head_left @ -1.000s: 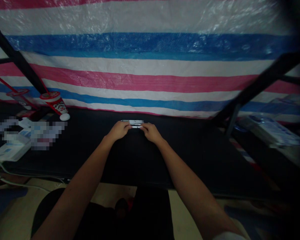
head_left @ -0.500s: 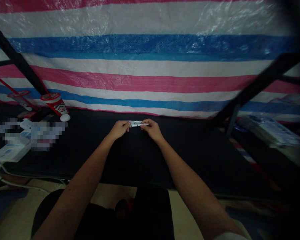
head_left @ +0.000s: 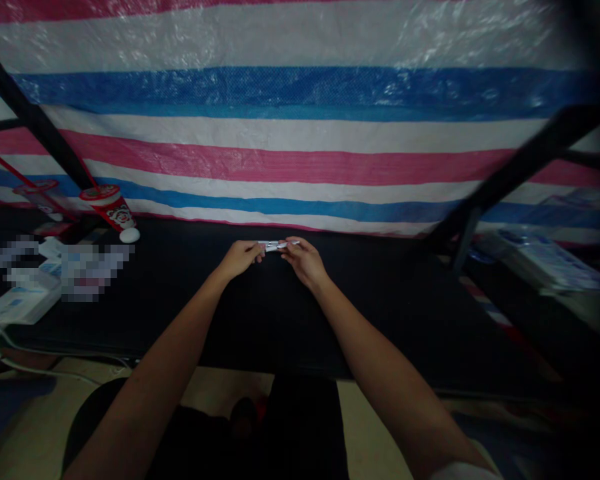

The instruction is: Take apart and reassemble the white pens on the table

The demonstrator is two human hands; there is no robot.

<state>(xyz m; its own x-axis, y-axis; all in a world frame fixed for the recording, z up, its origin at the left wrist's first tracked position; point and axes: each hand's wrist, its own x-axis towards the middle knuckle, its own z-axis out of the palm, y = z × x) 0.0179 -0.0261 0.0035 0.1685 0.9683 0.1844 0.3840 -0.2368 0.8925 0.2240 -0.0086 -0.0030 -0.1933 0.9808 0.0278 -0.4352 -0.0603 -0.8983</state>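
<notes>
holding slim white pens [head_left: 274, 246] sideways between both hands, over the far part of a black tabletop [head_left: 380, 307]. pinching toward the left ends with the left hand [head_left: 241, 259], with thumb and fingers drawn together on the pens. pinching toward the right ends with the right hand [head_left: 307, 263], also closed down to a pen's thickness, with one end slanting out past the fingertips. cannot tell the number of pens, nor whether lifted or touching the tabletop. flanked, well apart on the left, by a red-and-white drink cup [head_left: 114, 210] with a red straw, a white egg-shaped object [head_left: 129, 235] just beside its base, and a white box [head_left: 23, 303] nearer the front edge. backed by a striped plastic tarp [head_left: 280, 167] in pink, white and blue.
</notes>
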